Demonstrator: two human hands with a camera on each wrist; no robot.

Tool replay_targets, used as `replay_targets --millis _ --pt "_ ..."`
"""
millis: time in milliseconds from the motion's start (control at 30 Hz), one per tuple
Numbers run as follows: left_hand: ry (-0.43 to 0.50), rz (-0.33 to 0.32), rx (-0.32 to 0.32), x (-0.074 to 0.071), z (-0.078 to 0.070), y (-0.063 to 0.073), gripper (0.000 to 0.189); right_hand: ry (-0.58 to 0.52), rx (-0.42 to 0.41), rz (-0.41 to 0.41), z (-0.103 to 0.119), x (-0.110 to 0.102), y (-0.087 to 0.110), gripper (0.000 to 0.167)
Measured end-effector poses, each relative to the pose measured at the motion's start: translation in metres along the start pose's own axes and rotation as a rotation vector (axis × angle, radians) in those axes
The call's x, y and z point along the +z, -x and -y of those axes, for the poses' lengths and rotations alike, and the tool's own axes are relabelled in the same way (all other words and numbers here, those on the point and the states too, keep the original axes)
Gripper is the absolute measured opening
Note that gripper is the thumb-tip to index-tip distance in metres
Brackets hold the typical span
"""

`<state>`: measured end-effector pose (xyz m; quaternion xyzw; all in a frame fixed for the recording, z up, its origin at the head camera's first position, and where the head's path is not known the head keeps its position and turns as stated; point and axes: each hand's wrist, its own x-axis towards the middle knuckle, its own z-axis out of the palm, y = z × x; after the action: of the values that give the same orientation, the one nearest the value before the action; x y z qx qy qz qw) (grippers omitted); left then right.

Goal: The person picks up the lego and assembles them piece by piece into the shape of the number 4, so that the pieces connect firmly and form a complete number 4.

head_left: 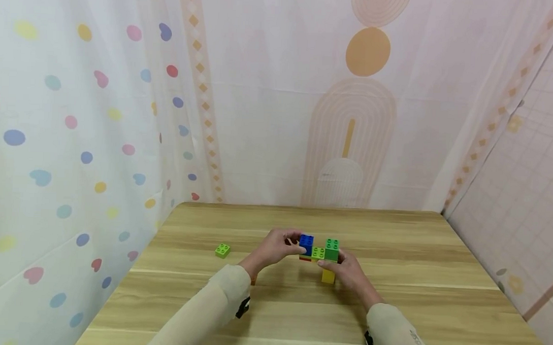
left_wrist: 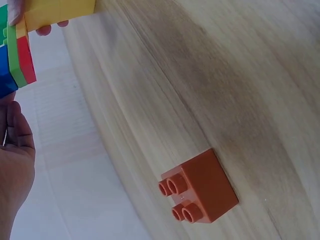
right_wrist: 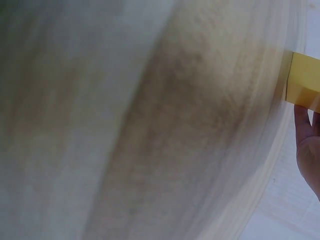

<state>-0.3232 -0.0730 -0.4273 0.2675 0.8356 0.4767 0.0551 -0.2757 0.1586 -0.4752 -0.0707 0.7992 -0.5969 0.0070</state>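
Note:
In the head view, both hands are on one joined structure of toy building bricks above the table. My left hand [head_left: 276, 246] pinches the blue brick [head_left: 306, 243] at its left end, thumb in front. Beneath the blue brick shows a strip of red brick [head_left: 305, 259]. A light green brick [head_left: 318, 253] spans the middle. With thumb and fingers, my right hand [head_left: 350, 271] grips the right end, around the green brick [head_left: 331, 249] and the yellow brick [head_left: 328, 276] below it. The left wrist view shows the red layer [left_wrist: 26, 60] under light green.
A separate orange-brown brick [left_wrist: 210, 187] lies on its side on the wooden table [head_left: 289, 320], mostly behind the left wrist in the head view. Farther left sits a loose light green brick [head_left: 222, 250]. Patterned curtains [head_left: 260, 116] surround the table's back and sides.

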Motion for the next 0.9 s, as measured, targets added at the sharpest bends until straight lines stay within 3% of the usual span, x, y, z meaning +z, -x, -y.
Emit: replay_targets --millis 600,900 --pt "0.001 -0.003 -0.022 0.0011 -0.004 0.0019 0.039 -0.009 0.036 -0.012 -0.0069 0.0022 -0.0005 0.038" --pt "-0.017 -0.004 0.028 0.0025 -0.0011 0.0009 0.035 0.028 0.021 0.002 -0.0043 0.0008 0.0015 0.04"
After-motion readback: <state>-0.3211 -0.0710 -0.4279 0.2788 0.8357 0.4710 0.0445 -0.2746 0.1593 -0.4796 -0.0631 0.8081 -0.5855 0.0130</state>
